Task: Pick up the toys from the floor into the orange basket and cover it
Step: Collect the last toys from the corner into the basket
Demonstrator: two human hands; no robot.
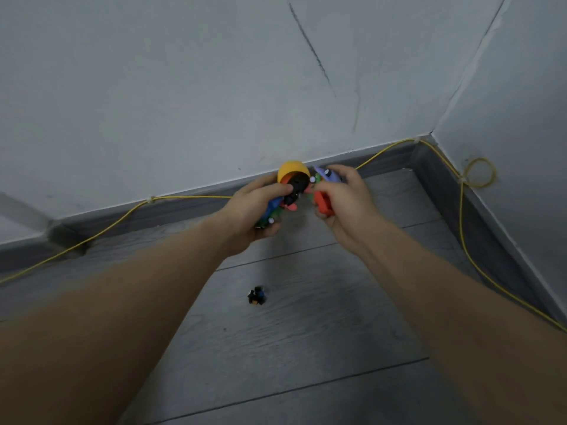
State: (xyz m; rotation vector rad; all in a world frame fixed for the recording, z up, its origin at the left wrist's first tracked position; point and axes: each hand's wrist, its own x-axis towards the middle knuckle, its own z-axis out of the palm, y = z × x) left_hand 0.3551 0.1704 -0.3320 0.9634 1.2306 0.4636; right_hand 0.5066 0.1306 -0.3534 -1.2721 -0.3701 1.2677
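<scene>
both hands (257, 210) (343, 204) full of toys (291, 185), one small toy (256, 296) on floor (306, 332)

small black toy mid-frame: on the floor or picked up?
On the floor. The small black toy lies alone on the grey floorboards, below both hands, untouched.

No readable txt, labels or nos. anywhere — toys too blurred.

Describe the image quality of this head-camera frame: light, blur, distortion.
Head view: dim, flat, bluish light with no glare; wide-angle bending curves the baseboard and yellow cable; forearms smear softly near the edges; the toys in the left hand and right hand lack crisp detail.
</scene>
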